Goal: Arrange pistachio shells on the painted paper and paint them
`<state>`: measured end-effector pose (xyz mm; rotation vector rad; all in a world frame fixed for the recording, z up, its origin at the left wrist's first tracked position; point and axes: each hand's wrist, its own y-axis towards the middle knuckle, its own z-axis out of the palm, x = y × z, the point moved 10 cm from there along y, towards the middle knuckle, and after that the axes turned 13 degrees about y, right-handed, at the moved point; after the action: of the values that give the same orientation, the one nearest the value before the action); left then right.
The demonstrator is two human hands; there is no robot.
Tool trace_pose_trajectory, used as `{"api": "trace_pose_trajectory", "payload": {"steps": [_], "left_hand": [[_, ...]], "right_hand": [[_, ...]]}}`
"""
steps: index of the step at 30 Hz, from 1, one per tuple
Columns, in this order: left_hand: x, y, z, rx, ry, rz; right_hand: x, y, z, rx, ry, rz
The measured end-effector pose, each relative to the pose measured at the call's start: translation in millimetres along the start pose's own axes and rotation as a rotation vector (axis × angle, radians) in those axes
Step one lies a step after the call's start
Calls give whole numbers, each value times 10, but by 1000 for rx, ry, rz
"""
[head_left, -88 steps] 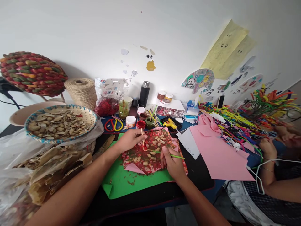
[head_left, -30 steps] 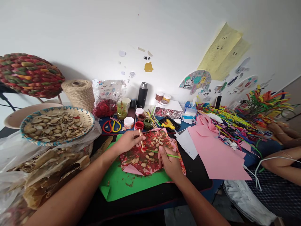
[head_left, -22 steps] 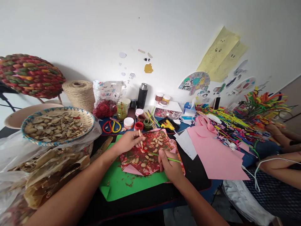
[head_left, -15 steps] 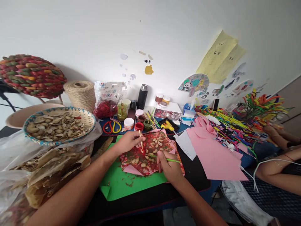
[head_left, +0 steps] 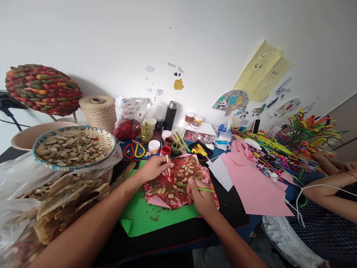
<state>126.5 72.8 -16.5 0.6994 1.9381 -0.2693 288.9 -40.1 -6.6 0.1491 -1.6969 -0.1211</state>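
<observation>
A paint-stained red and green sheet (head_left: pixel 158 186) with several pale shells (head_left: pixel 184 172) lies on a green mat (head_left: pixel 145 217). My left hand (head_left: pixel 153 168) is closed on a thin wooden stick (head_left: pixel 168 166), whose red tip touches the sheet. My right hand (head_left: pixel 201 196) is closed on a green paintbrush (head_left: pixel 205 189), with its tip among the shells. Small open pots of red paint (head_left: pixel 166 150) and green paint (head_left: pixel 176 148) stand just behind the sheet.
A woven basket of shells (head_left: pixel 73 146) sits on plastic bags at the left, beside a twine spool (head_left: pixel 98 111). Scissors (head_left: pixel 134 150), a flask (head_left: pixel 170 115) and a glue gun (head_left: pixel 199 150) stand behind. Pink paper (head_left: pixel 251 178) and pipe cleaners (head_left: pixel 267 143) lie right, near another person's arms (head_left: pixel 326 188).
Both hands have stayed on the sheet with only small shifts of stick and brush. The other person's arms at the right have moved, and the view has drifted slightly.
</observation>
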Motion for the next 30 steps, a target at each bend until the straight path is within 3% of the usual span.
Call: {"api": "trace_pose_trajectory", "payload": {"steps": [7,16,21,27,30], "left_hand": [[3,-4,-21,-1,23,-19],[27,1,-3,7,14,-16],[10,3,11,17,-11,-21],[54,9,-106,-116,65,-29],[45,3,-90,-93,102,-22]], "right_hand": [[198,62,200,60,-112,-98],[-72,-39,-27,22,0,4],[-60,-37,-83,-4,7,-2],[-73,-52,-102,-11,33,6],[-79,-47,-110,-14,44,14]]}}
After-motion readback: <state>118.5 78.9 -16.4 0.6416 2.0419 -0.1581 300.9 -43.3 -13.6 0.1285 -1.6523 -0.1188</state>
